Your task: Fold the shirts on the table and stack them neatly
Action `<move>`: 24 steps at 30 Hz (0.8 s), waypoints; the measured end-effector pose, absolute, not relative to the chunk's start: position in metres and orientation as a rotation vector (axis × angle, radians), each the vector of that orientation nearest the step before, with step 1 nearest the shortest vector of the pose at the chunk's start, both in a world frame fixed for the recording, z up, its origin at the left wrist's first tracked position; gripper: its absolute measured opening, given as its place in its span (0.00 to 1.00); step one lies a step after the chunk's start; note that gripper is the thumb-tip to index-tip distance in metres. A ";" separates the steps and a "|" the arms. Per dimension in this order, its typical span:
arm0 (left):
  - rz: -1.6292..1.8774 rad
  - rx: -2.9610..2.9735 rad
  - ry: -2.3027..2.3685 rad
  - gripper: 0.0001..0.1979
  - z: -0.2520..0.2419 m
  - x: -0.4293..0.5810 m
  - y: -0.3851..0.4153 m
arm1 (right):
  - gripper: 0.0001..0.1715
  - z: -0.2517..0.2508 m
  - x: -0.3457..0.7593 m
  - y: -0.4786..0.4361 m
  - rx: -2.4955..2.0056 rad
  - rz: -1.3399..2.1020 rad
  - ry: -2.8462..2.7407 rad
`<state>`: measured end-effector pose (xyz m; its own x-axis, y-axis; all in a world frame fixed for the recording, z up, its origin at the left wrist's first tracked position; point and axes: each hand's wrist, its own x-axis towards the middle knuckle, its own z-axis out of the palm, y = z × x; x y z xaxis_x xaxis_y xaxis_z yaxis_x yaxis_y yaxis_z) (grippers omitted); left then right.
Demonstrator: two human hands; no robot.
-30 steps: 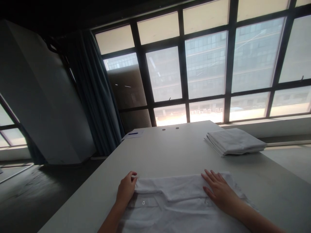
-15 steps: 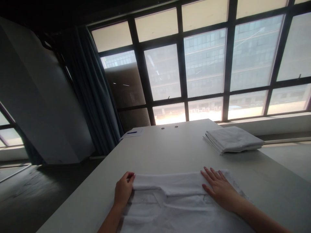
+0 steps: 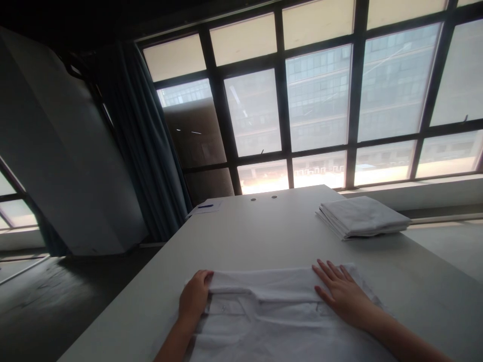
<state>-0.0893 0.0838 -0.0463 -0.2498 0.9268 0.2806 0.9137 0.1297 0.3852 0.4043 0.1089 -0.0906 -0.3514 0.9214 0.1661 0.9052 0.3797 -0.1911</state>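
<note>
A white cloth garment (image 3: 271,322) with buttoned pockets lies on the white table, its far edge folded over in a band. At the band's left end, my left hand (image 3: 194,296) has its fingers closed on the fabric. My right hand (image 3: 341,291) lies flat on the band's right part, palm down and fingers spread.
A stack of folded white cloth (image 3: 364,216) sits on the right side of the white table (image 3: 256,236). Paper with a blue pen (image 3: 206,205) lies at the far left corner. Large windows and a dark curtain (image 3: 151,151) stand beyond.
My left hand has shifted slightly to the right and turned, its fingers now further over the garment's corner. My right hand is nearly unmoved.
</note>
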 end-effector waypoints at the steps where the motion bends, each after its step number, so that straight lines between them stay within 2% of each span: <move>1: 0.738 1.915 2.342 0.16 -0.047 -0.089 0.083 | 0.40 -0.091 0.404 0.109 -1.615 0.098 -2.394; 7: 0.424 2.145 2.515 0.20 -0.036 -0.089 0.080 | 0.42 -0.092 0.405 0.110 -1.622 0.119 -2.408; 9: 0.423 2.243 2.492 0.21 -0.025 -0.078 0.079 | 0.41 -0.093 0.405 0.111 -1.616 0.101 -2.399; 11: 0.491 2.389 2.329 0.22 -0.015 -0.054 0.076 | 0.39 -0.093 0.402 0.110 -1.617 0.074 -2.385; 15: 0.497 2.686 1.723 0.22 -0.010 0.023 0.060 | 0.34 -0.086 0.390 0.105 -1.613 -0.024 -2.384; 18: 0.409 2.728 1.421 0.24 -0.016 0.071 0.045 | 0.36 -0.080 0.374 0.097 -1.389 -0.015 -2.483; 24: 0.237 2.558 1.504 0.28 -0.028 0.072 0.044 | 0.38 -0.080 0.373 0.094 -1.323 0.216 -2.549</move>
<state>0.0718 0.0436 -0.0283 0.4804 0.8755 0.0529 0.8494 -0.4794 0.2207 0.3730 0.0939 -0.0796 -0.5511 0.8188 0.1611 0.7801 0.5740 -0.2489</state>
